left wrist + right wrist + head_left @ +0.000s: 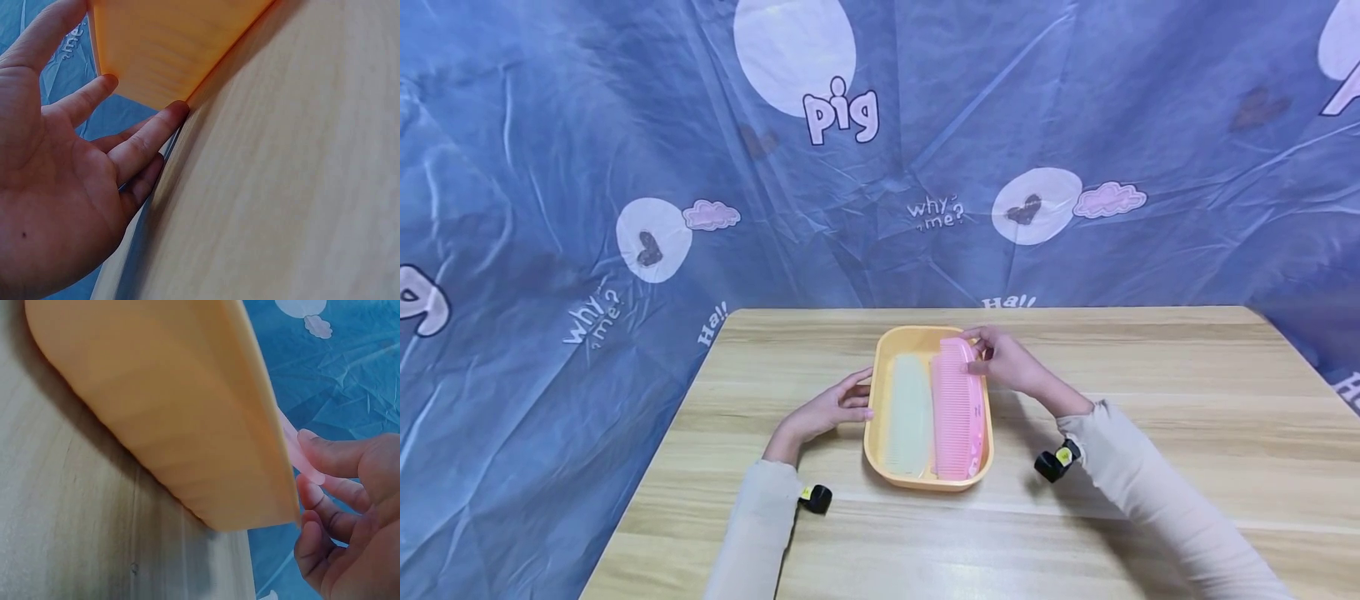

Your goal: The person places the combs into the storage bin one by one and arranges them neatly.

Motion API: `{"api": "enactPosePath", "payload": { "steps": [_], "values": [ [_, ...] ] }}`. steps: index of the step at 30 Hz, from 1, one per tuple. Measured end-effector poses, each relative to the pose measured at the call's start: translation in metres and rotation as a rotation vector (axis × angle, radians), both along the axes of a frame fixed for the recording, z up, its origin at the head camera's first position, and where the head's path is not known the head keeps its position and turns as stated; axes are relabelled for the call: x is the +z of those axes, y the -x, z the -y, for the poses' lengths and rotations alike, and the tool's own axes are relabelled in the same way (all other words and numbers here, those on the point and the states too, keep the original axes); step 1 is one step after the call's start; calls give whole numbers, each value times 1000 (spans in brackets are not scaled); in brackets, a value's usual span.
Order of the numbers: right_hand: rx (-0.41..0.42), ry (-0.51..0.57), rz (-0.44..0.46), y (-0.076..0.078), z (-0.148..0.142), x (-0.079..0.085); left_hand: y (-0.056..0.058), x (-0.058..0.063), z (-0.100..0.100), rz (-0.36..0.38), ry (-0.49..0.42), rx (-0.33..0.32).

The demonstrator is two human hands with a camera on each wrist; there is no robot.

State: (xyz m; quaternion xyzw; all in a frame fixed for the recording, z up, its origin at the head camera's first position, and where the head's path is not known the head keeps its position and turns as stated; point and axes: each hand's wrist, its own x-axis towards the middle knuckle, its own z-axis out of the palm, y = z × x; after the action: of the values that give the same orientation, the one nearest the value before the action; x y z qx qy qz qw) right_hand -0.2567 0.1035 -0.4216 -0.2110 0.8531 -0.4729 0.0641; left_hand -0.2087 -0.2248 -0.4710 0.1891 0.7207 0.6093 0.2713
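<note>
A yellow-orange plastic tray (925, 484) stands on the table with combs in it. On its left side lies a pale green comb (910, 417). A pink comb (957, 417) lies lengthwise on the right, with another pink edge showing beside its teeth. My right hand (1006, 363) pinches the pink comb near its far end, between thumb and fingers, at the tray's right rim. The right wrist view shows the comb's pink tip (301, 459) between them. My left hand (822, 413) touches the tray's left wall with fingers spread, the thumb at the rim.
The wooden table (1150, 367) has its far edge just behind the tray. A blue printed cloth (880, 258) hangs behind and to the left. Each wrist wears a small black camera, the right one (1054, 463) near the tray's right side.
</note>
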Motion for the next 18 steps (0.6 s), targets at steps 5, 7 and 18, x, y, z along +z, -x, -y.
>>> {"api": "enactPosePath", "payload": {
  "steps": [5, 7, 18],
  "values": [
    [-23, -57, -53, -1, 0, -1, 0, 1, -1, 8, 0, -1],
    [-37, -88, -87, -1, 0, -1, 0, 2, -1, 10, -2, -2],
    [-77, -66, -101, -3, -8, 0, -1, 3, -1, 10, 5, -1]
  ]
}}
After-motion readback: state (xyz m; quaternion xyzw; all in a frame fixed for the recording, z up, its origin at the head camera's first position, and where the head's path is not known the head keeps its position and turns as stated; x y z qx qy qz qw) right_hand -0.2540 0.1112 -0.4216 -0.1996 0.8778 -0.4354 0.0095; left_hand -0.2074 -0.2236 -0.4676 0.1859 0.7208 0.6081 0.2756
